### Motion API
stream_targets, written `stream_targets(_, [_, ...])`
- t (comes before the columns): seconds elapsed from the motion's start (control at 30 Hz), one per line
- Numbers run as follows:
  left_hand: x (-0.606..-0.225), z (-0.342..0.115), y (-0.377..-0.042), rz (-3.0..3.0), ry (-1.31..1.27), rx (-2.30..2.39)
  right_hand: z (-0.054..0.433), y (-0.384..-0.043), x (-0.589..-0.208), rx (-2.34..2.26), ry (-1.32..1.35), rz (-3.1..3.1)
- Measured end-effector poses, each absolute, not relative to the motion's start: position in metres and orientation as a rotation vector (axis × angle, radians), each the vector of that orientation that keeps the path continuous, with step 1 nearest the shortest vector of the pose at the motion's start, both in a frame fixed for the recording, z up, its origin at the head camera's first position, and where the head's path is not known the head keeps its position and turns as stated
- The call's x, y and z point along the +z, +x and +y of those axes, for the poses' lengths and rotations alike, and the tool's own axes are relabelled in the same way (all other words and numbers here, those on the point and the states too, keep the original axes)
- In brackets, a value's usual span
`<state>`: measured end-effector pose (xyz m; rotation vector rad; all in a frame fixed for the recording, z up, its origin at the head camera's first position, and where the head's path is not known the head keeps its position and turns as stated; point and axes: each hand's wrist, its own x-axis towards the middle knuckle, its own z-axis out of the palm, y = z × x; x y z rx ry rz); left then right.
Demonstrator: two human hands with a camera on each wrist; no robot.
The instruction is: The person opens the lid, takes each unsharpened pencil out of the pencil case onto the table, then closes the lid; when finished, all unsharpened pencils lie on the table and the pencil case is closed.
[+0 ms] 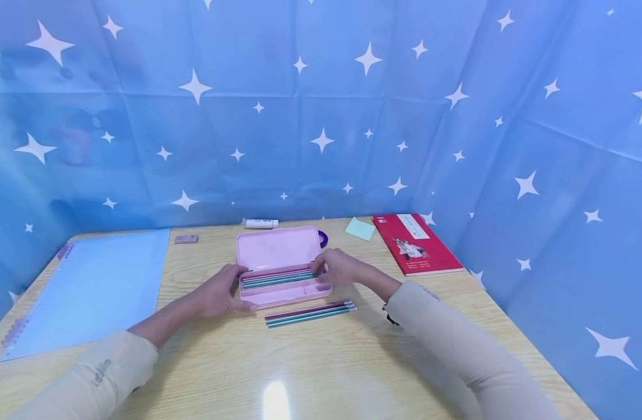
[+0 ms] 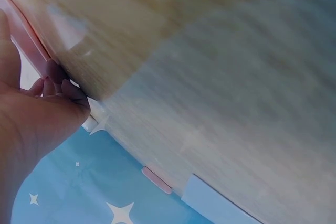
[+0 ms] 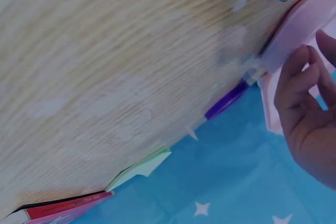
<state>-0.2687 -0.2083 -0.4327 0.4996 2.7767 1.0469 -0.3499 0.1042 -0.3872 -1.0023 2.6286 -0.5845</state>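
Observation:
A pink pencil case (image 1: 279, 248) lies open on the table, its lid tipped back. Several teal and dark red pencils (image 1: 276, 280) lie in its long compartment. My left hand (image 1: 218, 291) grips the case's left end, thumb at the front corner and fingers at the hinge side. Bent fingers of my right hand (image 1: 339, 266) reach over the right end of the case, right at the pencils' ends; I cannot tell whether they pinch any. In front of the case lie more pencils (image 1: 310, 314), teal and dark red, side by side.
Behind the case are a white tube (image 1: 261, 223) and a purple round item (image 1: 323, 238). A pink eraser (image 1: 186, 239) and a large pale-blue sheet (image 1: 105, 280) are at left. Green sticky notes (image 1: 360, 228) and a red book (image 1: 412, 245) lie at right. A starry blue curtain (image 1: 268, 122) borders the table.

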Motion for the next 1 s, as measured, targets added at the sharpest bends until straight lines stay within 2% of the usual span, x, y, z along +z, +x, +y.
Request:
stream_targets(0.5, [-0.43,-0.207,-0.266,2.78,0.517,1.048,0.103,-0.356,-0.386,-0.464,-0.962,2.582])
stream_targets(0.83, [-0.43,-0.206,-0.266,2.781,0.515,1.052,0.116,-0.356,-0.386,-0.647,-1.076,2.611])
stream_targets(1.0, [-0.429,-0.207,-0.265,2.787,0.519,1.038,0.124,-0.354,-0.382,-0.835,-1.031,2.616])
